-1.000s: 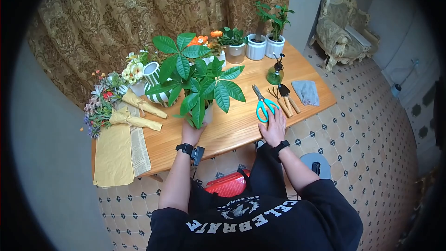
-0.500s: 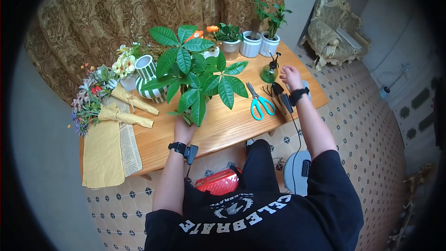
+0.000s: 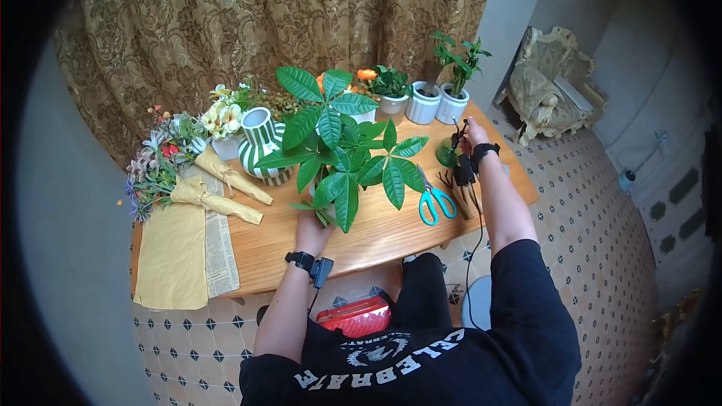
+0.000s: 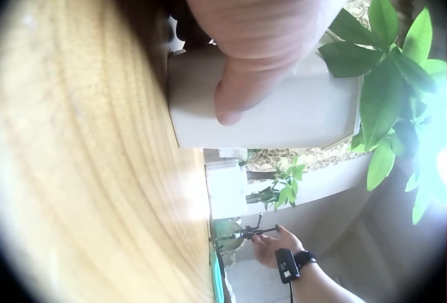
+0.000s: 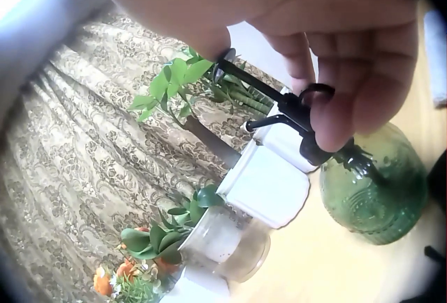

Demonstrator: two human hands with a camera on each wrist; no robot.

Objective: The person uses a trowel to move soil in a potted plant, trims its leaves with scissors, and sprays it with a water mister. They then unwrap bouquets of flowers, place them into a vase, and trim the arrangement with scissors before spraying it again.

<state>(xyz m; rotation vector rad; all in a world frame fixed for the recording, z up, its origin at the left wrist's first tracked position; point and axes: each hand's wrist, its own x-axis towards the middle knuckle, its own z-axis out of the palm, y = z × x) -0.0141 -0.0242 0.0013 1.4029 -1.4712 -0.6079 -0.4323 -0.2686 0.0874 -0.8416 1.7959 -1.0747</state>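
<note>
Spray bottle (image 5: 377, 188) is at the right end of the wooden table (image 3: 376, 222), near two ribbed planters (image 3: 423, 108) at the back; I can't tell whether its base touches the wood. Close by on the near side I see turquoise-handled scissors (image 3: 430, 192) and wooden-handled tools (image 3: 466, 203), the latter partly blocked from the head view by the wrist camera (image 3: 465, 171). A leafy plant (image 3: 329, 129) spreads across the middle, hiding some of the orange flowers (image 3: 366, 74) behind it. Left of that I have a striped vase (image 3: 263, 149), wrapped bouquets (image 3: 216, 201) and brown paper (image 3: 173, 263).

The bottle is green, ridged, see-through glass with a black pump top. My right hand (image 5: 293, 17) is curled around that top, fingers at its stem. Well apart, my left hand (image 4: 258, 24) grips the plant's white pot (image 4: 293, 118), thumb against its wall; its other fingers are hidden.
</note>
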